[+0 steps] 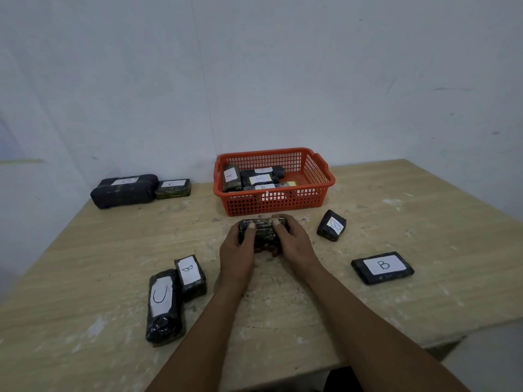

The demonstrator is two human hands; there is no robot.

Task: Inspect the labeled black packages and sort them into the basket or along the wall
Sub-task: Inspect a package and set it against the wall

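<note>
The step in hand looks like inspection: the left hand (239,244) and the right hand (293,240) both grip one black package (261,232), thumbs curled over its top, holding it just in front of the red basket (319,193) above the middle of the table (396,210). No label shows on the face turned to the camera, so the next move probably calls for turning the package over until its letter can be read, then choosing between the basket and the wall (254,80). The basket already holds several packages; one label there reads "A" and two read "B", the rest being too hidden to tell. By the wall at far left lie a large package (124,190) with a faint label, perhaps "B", and a smaller one marked "C" (173,188). Unsorted on the table are a "C" package (164,306) touching a "B" package (191,277) at near left, a tilted "B" package (331,225) right of the hands, and a flat "B" package (382,267) further right.
</note>
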